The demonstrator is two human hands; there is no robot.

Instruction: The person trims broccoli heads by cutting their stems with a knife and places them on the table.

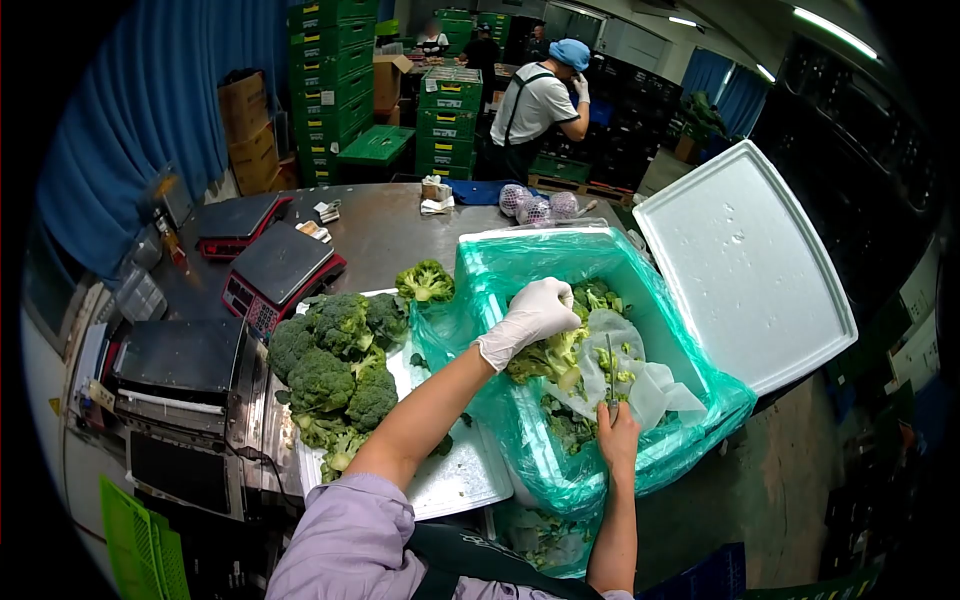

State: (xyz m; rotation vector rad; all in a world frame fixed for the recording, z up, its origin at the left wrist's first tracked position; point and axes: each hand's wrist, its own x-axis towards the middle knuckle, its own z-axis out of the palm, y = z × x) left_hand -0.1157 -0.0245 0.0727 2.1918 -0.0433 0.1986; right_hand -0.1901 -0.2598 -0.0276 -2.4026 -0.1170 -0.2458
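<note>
My left hand, in a white glove, is closed on a broccoli head over the open foam box. A knife points upward in my bare right hand, its blade just right of that broccoli. Green plastic film lines the white foam box. Inside lie broccoli trimmings and a crumpled translucent sheet with small green bits on it. Left of the box, several broccoli heads are heaped on a white foam board. One more broccoli head sits behind them.
Two red-edged scales stand on the metal table, behind a dark flat machine. A foam lid leans at right. Netted purple produce lies at the back. Beyond are green crates and a person in a blue cap.
</note>
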